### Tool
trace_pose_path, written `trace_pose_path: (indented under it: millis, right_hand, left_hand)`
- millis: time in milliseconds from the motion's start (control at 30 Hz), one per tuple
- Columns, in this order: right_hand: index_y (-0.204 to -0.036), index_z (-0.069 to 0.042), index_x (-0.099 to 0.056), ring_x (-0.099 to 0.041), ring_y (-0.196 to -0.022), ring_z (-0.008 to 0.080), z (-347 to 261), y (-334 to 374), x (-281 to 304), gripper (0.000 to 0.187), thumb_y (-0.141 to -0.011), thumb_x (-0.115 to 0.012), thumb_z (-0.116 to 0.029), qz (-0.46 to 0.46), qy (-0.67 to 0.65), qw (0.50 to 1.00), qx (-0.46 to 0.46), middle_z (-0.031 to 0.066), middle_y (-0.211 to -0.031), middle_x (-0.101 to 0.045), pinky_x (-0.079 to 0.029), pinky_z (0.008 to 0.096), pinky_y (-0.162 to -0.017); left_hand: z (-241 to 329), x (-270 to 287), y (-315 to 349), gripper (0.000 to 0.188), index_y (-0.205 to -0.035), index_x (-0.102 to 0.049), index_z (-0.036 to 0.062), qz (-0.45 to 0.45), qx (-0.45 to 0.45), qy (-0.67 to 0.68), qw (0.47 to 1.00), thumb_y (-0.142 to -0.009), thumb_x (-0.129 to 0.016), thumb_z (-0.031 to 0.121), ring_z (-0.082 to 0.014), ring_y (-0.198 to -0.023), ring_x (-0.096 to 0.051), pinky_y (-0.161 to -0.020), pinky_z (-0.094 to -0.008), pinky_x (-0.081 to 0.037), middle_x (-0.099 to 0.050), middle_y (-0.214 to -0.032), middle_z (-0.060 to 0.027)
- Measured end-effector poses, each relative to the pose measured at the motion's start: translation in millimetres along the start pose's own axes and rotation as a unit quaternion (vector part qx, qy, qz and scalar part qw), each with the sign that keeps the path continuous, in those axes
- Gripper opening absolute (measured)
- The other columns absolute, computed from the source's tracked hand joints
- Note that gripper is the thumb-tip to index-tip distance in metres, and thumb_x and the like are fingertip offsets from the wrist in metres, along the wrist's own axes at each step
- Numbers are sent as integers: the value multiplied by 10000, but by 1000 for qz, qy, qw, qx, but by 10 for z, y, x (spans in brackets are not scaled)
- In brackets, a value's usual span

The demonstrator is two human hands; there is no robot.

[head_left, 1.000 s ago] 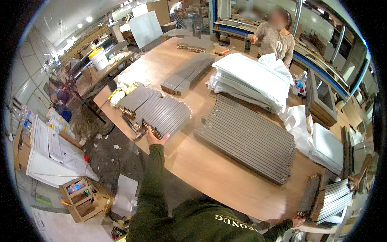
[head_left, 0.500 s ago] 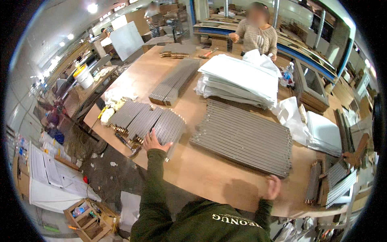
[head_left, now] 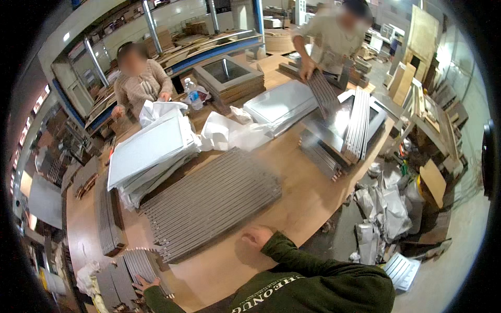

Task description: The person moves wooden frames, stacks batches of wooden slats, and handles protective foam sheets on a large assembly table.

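Observation:
My left hand [head_left: 147, 284] lies with fingers apart against the edge of a small bundle of grey metal-looking strips [head_left: 141, 265] at the lower left. Beside that bundle is another group of grey strips [head_left: 115, 284]. My right hand [head_left: 257, 237], slightly blurred, is over the bare tabletop with its fingers loosely bent and nothing seen in them. Just beyond it lies a wide row of long grey strips [head_left: 209, 203], packed side by side.
White wrapped panels [head_left: 151, 148] are stacked behind the row, with one person [head_left: 138, 78] beyond. Another person [head_left: 334, 41] at the far right handles a bundle of strips [head_left: 324, 94]. A bottle [head_left: 193, 96] and framed panels [head_left: 229, 86] stand at the back of the table [head_left: 292, 208].
The view has swung right, bringing the second person and their strips fully in. My left hand stays by the small bundle; my right hand is by the front of the wide row.

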State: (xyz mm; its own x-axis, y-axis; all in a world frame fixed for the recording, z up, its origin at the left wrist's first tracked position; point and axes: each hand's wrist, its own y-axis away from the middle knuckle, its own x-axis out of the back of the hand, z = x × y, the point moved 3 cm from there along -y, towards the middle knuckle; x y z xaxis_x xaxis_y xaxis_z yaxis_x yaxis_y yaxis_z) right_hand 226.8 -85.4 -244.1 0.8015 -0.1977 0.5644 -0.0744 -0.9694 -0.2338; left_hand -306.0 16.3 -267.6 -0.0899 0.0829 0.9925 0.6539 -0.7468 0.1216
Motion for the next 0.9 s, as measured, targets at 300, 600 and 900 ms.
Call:
trace_pose_path:
  millis: [300,600,900]
  right_hand:
    - [-943,-84,-594,-581,-720,279,-10,40,72,217,-799,-561,-244,-29,-7,999,-29,124,-827,-610,-470,363,-641]
    - [-880,-54,-602,-568,-604,243,137,70,-52,213,-794,-567,-246,-2,-56,998,-20,112,-677,-576,-461,332,-570]
    - [-1058,-39,-519,-531,-772,262,-220,-104,-197,449,-728,-657,-310,-67,-39,995,69,141,-933,-514,-464,345,-642]
  left_hand:
    - [185,194,321,1069,-1368,15,389,1,17,-59,998,-572,-654,637,-380,-1308,-94,-947,-538,-349,67,-1452,-78]
    - [275,678,596,1197,-1389,-141,225,-76,-86,12,993,-431,-717,654,-435,-1281,-138,-968,-580,-281,-60,-1417,-230]
    - [-353,573,1871,1167,-1389,-120,221,-76,-140,9,987,-469,-684,665,-494,-1240,-156,-909,-587,-307,-137,-1363,-276]
